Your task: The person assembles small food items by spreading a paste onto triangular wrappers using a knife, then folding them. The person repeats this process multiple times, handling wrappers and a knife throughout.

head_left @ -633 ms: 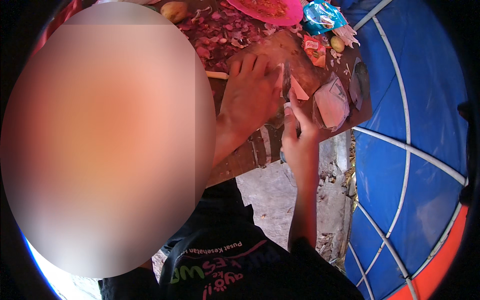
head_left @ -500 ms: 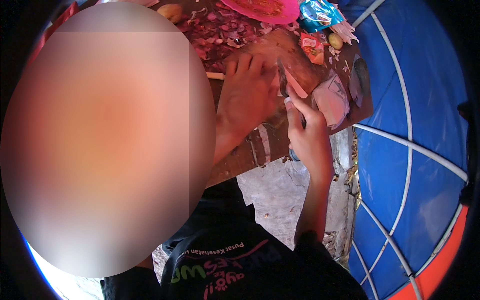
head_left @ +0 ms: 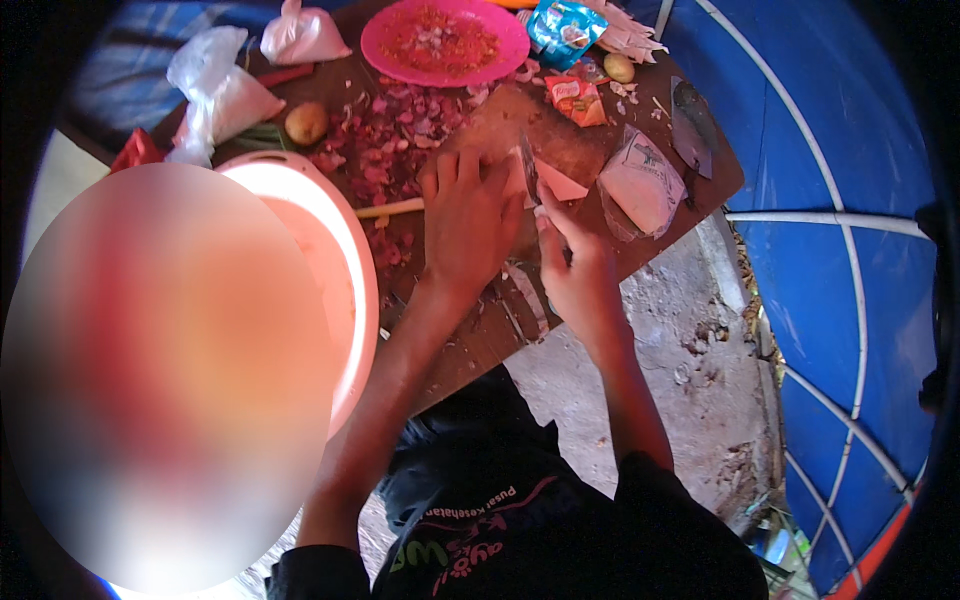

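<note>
A pale, flat-sided block (head_left: pixel 562 183) lies on a worn wooden chopping board (head_left: pixel 505 112); its exact kind is unclear. My left hand (head_left: pixel 463 220) is over the board, fingers bent and pressed against the block's left side, partly hiding it. In my right hand (head_left: pixel 582 268) is a knife (head_left: pixel 529 165), its blade pointing away from me at the block, with my index finger stretched along its back. Most of the knife's handle is hidden in my grip. A second pale block in a printed wrapper (head_left: pixel 645 185) sits right of the board.
Onion skins (head_left: pixel 395 140) litter the brown table (head_left: pixel 460 358). A pink plate (head_left: pixel 375 45) with chopped red food stands at the back, beside a blue pouch (head_left: pixel 565 32) and red sachet (head_left: pixel 577 100). Left are a large basin (head_left: pixel 362 300) and plastic bags (head_left: pixel 225 100). A blurred patch hides the lower left.
The view has shifted, bringing the basin, plastic bags and whole pink plate into sight. Both hands remain at the board, with the knife still at the block.
</note>
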A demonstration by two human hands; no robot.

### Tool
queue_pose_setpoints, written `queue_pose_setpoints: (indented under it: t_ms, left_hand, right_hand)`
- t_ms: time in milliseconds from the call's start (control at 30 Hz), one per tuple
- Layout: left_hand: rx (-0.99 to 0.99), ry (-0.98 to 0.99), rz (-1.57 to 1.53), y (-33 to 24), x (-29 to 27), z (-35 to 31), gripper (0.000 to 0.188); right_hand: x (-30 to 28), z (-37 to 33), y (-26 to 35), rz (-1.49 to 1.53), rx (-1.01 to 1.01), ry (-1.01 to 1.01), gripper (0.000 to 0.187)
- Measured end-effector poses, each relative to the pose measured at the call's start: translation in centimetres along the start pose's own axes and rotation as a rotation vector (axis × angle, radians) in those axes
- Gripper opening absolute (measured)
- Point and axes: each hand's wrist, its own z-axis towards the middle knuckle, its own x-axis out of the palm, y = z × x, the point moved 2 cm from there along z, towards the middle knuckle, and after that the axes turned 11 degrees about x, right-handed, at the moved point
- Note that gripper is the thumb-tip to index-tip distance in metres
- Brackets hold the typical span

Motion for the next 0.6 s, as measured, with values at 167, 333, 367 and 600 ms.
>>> queue_pose_setpoints:
  t_ms: [167, 333, 367, 600]
  left_hand:
    - [-0.043, -0.002, -0.078, -0.2, -0.5, 0.3, 0.058]
    - [0.040, 0.006, -0.119, 0.2, -0.3, 0.6, 0.062]
    - [0.025, 0.017, -0.133, 0.4, -0.2, 0.7, 0.062]
    - [-0.166, 0.060, -0.151, 0.6, -1.4, 0.4, 0.058]
  right_hand:
    - [-2.6, 2.0, -0.9, 0.193, 0.181, -0.018, 0.035]
    - [-4.8, 7.4, 0.0, -0.028, -0.094, -0.125, 0.024]
    - [-4.5, 8.8, 0.1, -0.109, -0.098, -0.117, 0.024]
    - [-1.0, 14.0, -0.5, -0.250, -0.183, -0.133, 0.021]
